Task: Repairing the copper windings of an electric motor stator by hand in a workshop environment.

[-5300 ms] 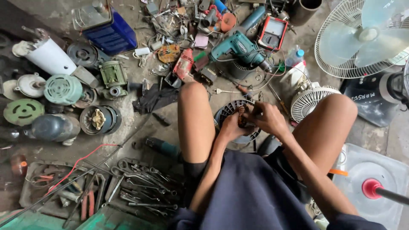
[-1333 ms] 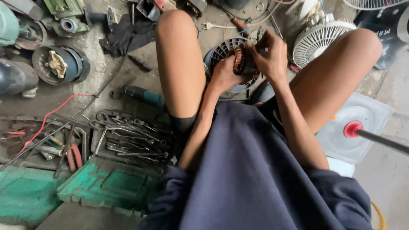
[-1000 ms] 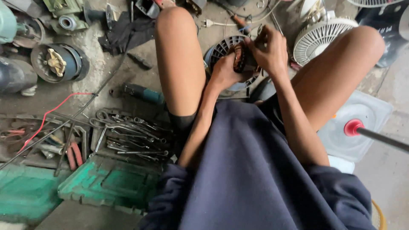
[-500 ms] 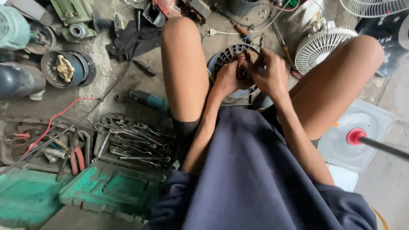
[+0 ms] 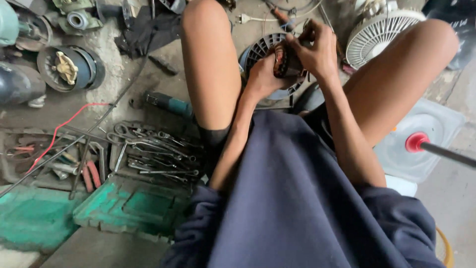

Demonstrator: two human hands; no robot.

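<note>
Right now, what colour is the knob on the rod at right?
Red knob, on a dark rod; head view.

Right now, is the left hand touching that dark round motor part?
Touching. The head view shows the left hand cupping the dark round motor part, fingers pressed against its side.

The person sits low with both bare knees bent and spread apart, and both forearms reach forward between the thighs, coming out of dark blue sleeves. The left hand is curled from below and from the left side, its fingers closed in a grip, the wrist bent a little upward. The right hand comes from above and from the right, its fingers bent down and pinching, and the two hands are touching each other at the fingertips.
</note>
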